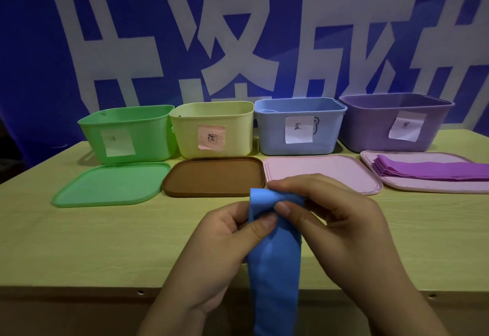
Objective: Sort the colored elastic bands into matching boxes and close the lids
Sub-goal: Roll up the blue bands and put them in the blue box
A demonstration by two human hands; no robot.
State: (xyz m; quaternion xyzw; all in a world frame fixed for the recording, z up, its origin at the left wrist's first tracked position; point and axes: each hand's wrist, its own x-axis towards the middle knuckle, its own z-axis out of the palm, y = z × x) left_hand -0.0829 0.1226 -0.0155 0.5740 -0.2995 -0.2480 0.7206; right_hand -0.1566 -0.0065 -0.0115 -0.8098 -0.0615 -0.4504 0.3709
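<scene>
Both hands work together at the near middle of the table (79,243): the left hand (225,240) pinches the blue band (272,256) with its thumb, and the right hand (330,211) pinches the top fold, likely gathering it small enough to drop in. The rest of the band hangs past the table edge. Behind stand four open boxes in a row: green box (127,134), yellow box (211,129), blue box (299,126) and purple box (391,121). A lid lies before each, ready for closing. A folded purple band (428,170) waits on the rightmost lid (370,158), beside its matching box.
</scene>
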